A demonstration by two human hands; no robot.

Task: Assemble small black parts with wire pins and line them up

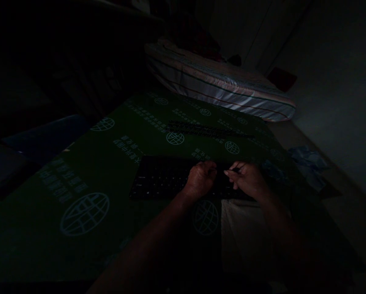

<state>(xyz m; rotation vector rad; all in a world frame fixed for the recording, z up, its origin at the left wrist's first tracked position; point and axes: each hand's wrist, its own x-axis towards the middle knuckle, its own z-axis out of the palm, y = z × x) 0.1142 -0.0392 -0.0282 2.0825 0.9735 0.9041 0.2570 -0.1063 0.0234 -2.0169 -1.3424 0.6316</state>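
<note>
A black keyboard [158, 179] with pale key markings lies on a green printed sheet [115, 175]. Over its right half, my left hand [201, 177] is closed with the fingers curled; whatever is in them is too dark to name. Close beside it, my right hand [244, 177] pinches a small, dark, thin piece [236, 169] between thumb and forefinger. The fingertips of both hands face each other with a narrow gap between them. Behind the keyboard rests a long, dark strip [207, 130] with a row-like texture, its kind unclear. The room is very dim.
A pale cloth [244, 232] lies below my right hand, near the keyboard's front edge. Crumpled, light bluish material [308, 161] is on the right. A mattress with a striped side [219, 90] stands behind the green sheet, and a wall [338, 102] rises at right.
</note>
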